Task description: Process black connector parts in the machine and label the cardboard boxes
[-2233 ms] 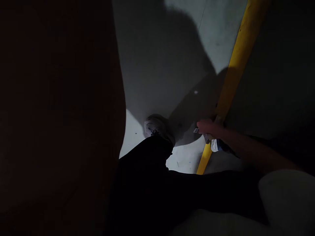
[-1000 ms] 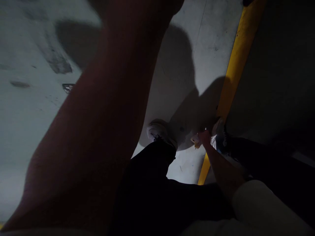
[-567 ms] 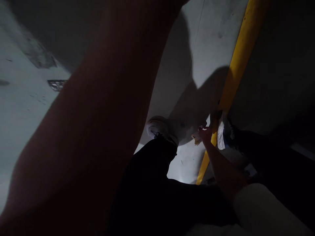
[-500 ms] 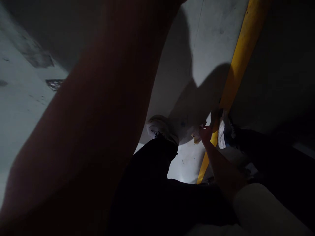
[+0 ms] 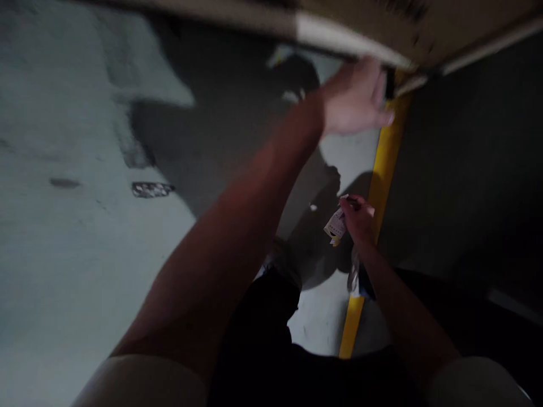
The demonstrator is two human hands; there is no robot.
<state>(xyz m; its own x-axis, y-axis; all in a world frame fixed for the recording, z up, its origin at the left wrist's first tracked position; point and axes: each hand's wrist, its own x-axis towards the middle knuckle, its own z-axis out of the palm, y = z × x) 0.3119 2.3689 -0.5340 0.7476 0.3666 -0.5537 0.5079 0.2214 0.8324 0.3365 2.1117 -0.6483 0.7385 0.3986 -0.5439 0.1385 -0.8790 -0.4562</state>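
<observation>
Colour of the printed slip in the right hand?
The printed slip is pale with dark print, yellow at its lower end. Shows best in the head view.

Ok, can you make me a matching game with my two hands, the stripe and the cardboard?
Column one
1. left hand
2. stripe
3. right hand
4. cardboard

Column two
A. holding printed paper
B. brown, at the top of the picture
C. thumb out, near the cardboard's edge
D. yellow, on the floor

Right pairs: 1-C, 2-D, 3-A, 4-B
</observation>
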